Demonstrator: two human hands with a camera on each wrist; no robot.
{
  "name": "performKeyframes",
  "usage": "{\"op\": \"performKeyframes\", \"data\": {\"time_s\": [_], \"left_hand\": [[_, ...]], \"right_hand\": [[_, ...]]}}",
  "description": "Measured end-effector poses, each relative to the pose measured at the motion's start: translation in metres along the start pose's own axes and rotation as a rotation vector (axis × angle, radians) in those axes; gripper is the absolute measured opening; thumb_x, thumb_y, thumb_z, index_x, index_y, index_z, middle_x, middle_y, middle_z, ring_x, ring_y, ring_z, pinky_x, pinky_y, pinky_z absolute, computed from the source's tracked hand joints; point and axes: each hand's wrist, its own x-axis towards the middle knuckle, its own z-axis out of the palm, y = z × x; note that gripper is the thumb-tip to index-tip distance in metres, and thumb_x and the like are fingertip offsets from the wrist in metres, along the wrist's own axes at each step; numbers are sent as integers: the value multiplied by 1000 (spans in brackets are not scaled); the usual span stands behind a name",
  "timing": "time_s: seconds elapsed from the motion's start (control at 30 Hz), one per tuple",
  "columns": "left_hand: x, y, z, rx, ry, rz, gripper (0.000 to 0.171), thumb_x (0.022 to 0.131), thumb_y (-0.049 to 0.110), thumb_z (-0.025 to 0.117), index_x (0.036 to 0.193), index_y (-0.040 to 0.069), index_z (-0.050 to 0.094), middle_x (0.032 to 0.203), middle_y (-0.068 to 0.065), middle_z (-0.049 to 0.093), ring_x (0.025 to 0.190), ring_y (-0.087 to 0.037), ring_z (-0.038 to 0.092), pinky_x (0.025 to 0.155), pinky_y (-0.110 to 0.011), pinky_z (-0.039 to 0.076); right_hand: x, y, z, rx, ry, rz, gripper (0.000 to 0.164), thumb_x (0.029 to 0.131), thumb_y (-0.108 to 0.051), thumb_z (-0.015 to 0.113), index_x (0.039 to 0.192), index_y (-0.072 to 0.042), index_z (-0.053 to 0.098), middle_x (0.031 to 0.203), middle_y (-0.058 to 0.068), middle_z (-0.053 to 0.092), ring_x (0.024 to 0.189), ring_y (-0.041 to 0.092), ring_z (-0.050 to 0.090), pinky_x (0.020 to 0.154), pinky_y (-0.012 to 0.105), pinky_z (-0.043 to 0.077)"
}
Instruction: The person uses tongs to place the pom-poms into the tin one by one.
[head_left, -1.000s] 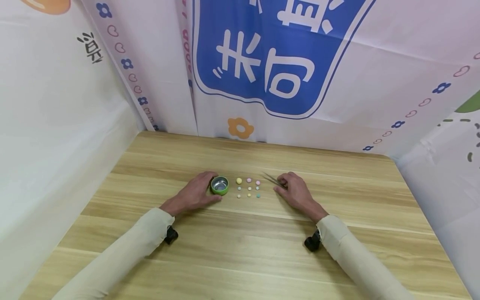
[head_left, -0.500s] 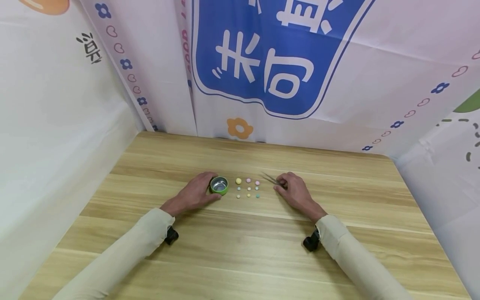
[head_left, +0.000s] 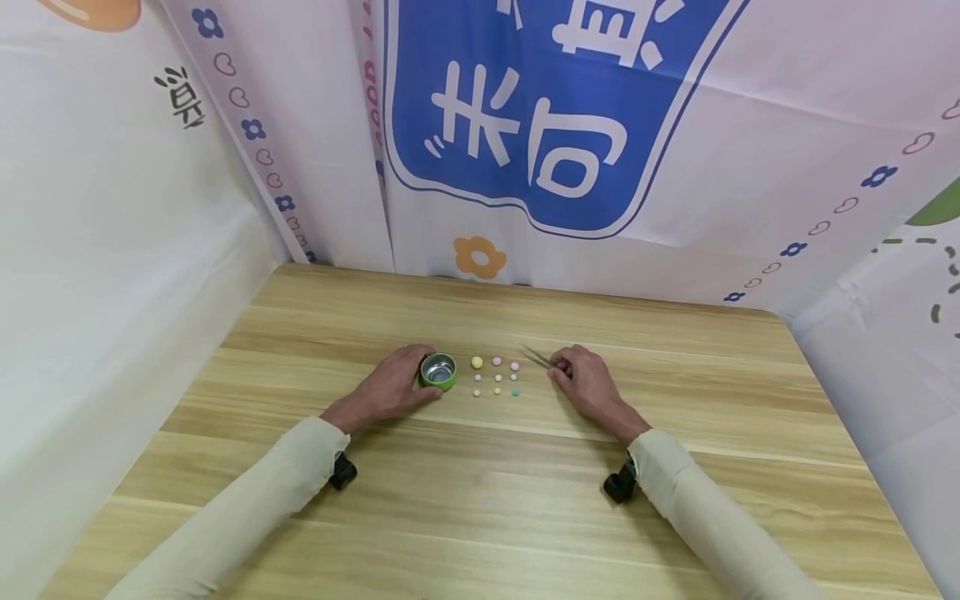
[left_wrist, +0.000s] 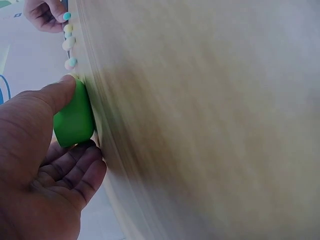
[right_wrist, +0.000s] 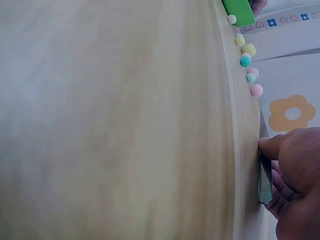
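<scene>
A small green bowl (head_left: 438,384) with a shiny metal inside stands on the table. My left hand (head_left: 387,383) holds it from the left, thumb on the near side and fingers around the far side; the left wrist view shows its green wall (left_wrist: 75,117) between thumb and fingers. To the right of the bowl lie small pompom balls in neat rows, among them a yellow ball (head_left: 477,362), a pink ball (head_left: 514,367) and a teal ball (head_left: 515,392). My right hand (head_left: 592,385) pinches metal tweezers (head_left: 537,357), whose tips point left and away, apart from the balls.
The wood-grain table (head_left: 480,500) reaches toward me in front of both hands. A printed cloth backdrop (head_left: 675,267) stands along the back edge, with white cloth (head_left: 135,250) at the left side. Black wrist cameras sit under both sleeves.
My right hand and the tweezers have shifted very slightly left. The left hand, the bowl and the balls stay as they were.
</scene>
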Motion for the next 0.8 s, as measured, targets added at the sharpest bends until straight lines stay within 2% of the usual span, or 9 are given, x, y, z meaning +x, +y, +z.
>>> {"op": "performKeyframes", "data": {"time_s": [0.43, 0.8], "left_hand": [[0, -2, 1, -4, 0, -2, 65, 85, 30, 78, 134, -1, 49, 130, -19, 58, 121, -33, 56, 102, -50, 46], [-1, -1, 1, -6, -3, -6, 64, 86, 31, 77, 134, 0, 49, 130, -19, 58, 121, -33, 56, 102, -50, 46]], "right_hand": [[0, 1, 2, 6, 25, -23, 18, 95, -15, 65, 109, -3, 69, 93, 8, 65, 85, 20, 59, 76, 36, 50], [-1, -8, -2, 9, 33, 7, 16, 96, -14, 64, 107, -3, 68, 94, 7, 63, 85, 20, 58, 74, 34, 49]]}}
